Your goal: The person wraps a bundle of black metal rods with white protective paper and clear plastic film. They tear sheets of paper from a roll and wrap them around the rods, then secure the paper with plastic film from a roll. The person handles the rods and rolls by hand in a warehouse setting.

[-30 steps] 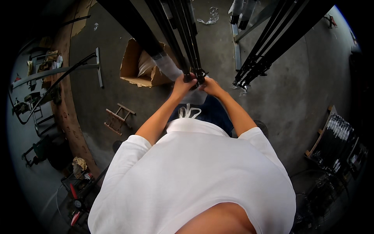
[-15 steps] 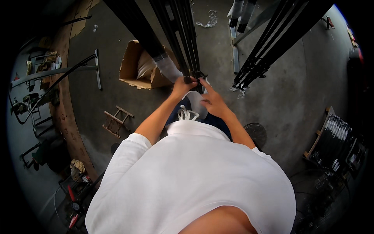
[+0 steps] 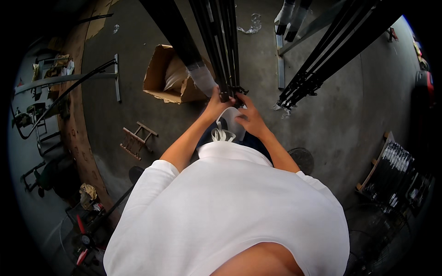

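Observation:
Several long black bars slant down from the top toward my waist, their lower ends between my hands. My left hand is closed round the end of one dark bar, beside a bar end wrapped in clear film. My right hand is beside the bundle, fingers bent and apart; its index finger reaches the small black fitting at the bar ends. Whether it grips the fitting is hard to see. A whitish sheet hangs below, between my hands.
An opened cardboard box holding pale material stands left of the bars. A second group of black bars hangs to the right. A small wooden rack lies on the floor at left. Wrapped black parts are stacked at right. Plastic scraps lie ahead.
My right index finger, stretched out before, is now bent at the fitting. My left hand keeps its hold on the bar end. The view has shifted slightly.

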Available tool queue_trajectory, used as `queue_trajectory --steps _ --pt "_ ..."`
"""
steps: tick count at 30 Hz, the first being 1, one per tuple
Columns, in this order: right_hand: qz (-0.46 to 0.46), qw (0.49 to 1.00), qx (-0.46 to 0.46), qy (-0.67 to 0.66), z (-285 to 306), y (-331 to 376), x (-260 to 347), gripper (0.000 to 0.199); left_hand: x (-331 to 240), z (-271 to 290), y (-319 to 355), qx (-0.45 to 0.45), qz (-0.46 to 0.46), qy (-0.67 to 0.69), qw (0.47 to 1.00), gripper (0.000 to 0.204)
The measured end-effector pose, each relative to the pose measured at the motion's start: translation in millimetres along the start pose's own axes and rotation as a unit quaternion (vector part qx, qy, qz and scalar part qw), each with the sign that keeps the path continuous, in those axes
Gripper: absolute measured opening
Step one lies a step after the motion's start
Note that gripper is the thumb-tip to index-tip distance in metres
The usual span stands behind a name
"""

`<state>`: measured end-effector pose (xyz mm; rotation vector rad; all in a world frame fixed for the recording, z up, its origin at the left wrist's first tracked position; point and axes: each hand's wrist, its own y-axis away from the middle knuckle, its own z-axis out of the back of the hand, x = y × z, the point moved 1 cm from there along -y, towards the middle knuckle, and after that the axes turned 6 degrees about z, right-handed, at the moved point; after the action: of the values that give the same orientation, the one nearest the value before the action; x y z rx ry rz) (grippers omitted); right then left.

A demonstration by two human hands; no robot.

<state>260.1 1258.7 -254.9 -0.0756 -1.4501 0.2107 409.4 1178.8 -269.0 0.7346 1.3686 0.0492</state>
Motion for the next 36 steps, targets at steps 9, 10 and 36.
queue_trajectory --steps 9,10,36 --pt "0.015 0.991 -0.080 0.108 12 4 -3 0.013 -19 2 -9 -0.031 -0.074 -0.154 0.985 0.025" --pt "0.025 0.986 -0.108 0.127 12 5 -1 0.012 -19 2 -10 -0.028 -0.084 -0.161 0.983 0.024" --pt "-0.089 0.989 -0.075 -0.094 17 16 -2 0.014 -34 -18 -19 0.144 -0.040 -0.046 0.988 0.027"
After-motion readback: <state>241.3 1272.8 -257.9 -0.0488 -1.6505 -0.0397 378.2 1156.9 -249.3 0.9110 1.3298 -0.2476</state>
